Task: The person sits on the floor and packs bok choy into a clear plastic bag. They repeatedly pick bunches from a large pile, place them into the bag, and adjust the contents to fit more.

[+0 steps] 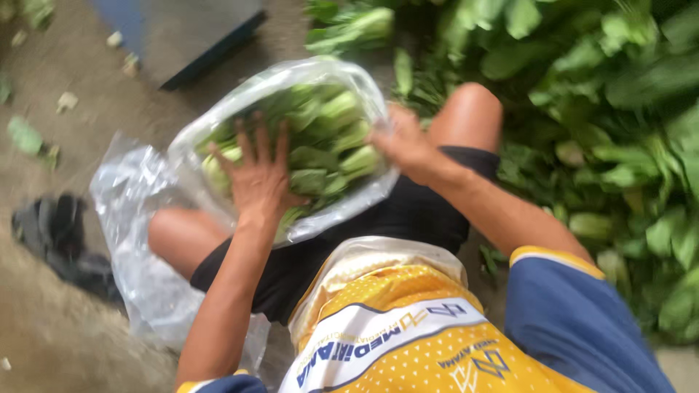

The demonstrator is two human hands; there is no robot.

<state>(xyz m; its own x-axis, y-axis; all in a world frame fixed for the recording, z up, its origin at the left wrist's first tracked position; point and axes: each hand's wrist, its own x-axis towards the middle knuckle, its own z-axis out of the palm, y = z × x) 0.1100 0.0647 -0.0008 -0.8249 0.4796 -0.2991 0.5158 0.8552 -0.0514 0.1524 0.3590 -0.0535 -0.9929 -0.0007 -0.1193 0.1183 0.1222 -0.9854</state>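
Resting on the person's lap, between the knees, a clear plastic bag [291,87] full of leafy green vegetables [328,138] sits centre frame, mouth facing the camera. Left hand [258,175] lies flat on the greens at the near left of the bag, fingers spread wide, palm down, pressing on them; not gripping anything. Right hand [404,145] is at the bag's right edge, touching the plastic rim; it is motion-blurred, so cannot tell whether it pinches the rim or just pushes against it. Bag sits directly between both hands. Big heap of loose greens [619,145] fills the right and far side on the floor. More empty clear bags [138,240] lie crumpled on the floor at the left, near the left knee. Dark sandal [54,229] further left.
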